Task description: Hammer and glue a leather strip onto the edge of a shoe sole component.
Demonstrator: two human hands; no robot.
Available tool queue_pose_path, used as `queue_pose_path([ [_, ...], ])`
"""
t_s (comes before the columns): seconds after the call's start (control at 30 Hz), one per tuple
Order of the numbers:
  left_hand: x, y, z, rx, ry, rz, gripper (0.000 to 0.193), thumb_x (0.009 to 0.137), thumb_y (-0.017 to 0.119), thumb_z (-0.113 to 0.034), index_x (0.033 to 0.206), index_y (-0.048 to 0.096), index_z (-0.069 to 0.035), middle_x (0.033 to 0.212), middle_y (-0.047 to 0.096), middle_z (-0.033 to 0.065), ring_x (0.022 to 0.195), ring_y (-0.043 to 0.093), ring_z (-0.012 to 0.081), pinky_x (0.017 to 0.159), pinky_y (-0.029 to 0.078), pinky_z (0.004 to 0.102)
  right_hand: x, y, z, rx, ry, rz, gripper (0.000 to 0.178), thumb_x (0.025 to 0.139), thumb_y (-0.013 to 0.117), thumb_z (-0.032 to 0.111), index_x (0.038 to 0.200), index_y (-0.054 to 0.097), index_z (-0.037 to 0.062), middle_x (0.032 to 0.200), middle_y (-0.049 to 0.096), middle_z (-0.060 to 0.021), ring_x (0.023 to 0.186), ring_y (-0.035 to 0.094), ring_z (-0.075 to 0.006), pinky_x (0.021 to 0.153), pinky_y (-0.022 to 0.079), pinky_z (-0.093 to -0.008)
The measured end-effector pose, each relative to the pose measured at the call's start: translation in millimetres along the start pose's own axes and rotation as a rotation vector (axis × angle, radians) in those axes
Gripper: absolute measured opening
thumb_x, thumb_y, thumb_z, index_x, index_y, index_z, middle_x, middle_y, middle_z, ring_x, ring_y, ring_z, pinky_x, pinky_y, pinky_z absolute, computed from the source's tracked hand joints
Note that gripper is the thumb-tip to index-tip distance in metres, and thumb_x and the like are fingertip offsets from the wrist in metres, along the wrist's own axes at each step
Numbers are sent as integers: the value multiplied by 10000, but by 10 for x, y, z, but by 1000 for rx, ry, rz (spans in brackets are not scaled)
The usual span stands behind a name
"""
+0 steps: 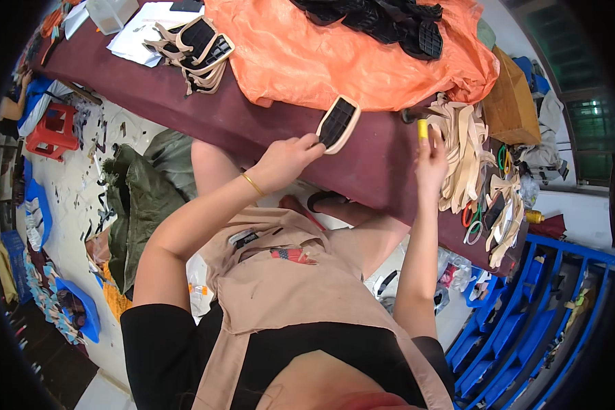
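My left hand (pixel 290 160) is closed on the near edge of a shoe sole (pixel 339 124), black and ridged with a beige rim, held tilted over the table's front edge. Off to the right, my right hand (pixel 431 164) reaches over the table with its fingers apart and no held thing visible. A yellow sleeve-like cover (pixel 423 129) sits at one of its fingertips. Right beside that hand lies a heap of beige strips (pixel 463 154). A stack of similar beige-rimmed soles (pixel 201 51) rests at the table's far left.
An orange sheet (pixel 301 68) with black pieces (pixel 383 24) covers the far part of the maroon table (pixel 157 102). Scissors (pixel 473 222) and a wooden box (pixel 509 99) are at the right. A blue rack (pixel 526 328) stands lower right, a red stool (pixel 52 130) at left.
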State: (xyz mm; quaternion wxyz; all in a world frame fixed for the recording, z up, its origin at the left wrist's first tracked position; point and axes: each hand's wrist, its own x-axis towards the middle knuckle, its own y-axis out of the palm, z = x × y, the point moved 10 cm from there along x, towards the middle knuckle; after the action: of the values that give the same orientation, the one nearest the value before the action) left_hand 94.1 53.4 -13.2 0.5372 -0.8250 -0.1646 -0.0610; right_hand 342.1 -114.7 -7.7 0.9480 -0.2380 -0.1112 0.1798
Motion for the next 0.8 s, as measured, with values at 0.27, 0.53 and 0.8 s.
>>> queue_pose_path([
  [0.27,176,108,-343,47,271,171,134,727,548,-72,857,563,-42,863,468,77,817,574,210,644,520,311,-742,159,604,-130,-266,28,346,907,579,153,1246,571,89,728,585,-84,558,517,-118,535,451,-291],
  [0.53,162,137,-320,77,273,193,83,724,545,-64,801,556,-35,846,457,79,812,572,212,657,514,319,-523,376,659,-102,-290,16,334,912,544,118,1241,563,69,680,575,-147,594,556,-212,604,469,-333],
  [0.8,167,13,-77,-17,126,213,183,755,551,-73,919,598,-7,980,522,101,913,559,273,760,498,359,-594,572,565,-101,-302,88,332,890,566,121,1220,584,81,713,590,-171,639,613,-248,631,484,-358],
])
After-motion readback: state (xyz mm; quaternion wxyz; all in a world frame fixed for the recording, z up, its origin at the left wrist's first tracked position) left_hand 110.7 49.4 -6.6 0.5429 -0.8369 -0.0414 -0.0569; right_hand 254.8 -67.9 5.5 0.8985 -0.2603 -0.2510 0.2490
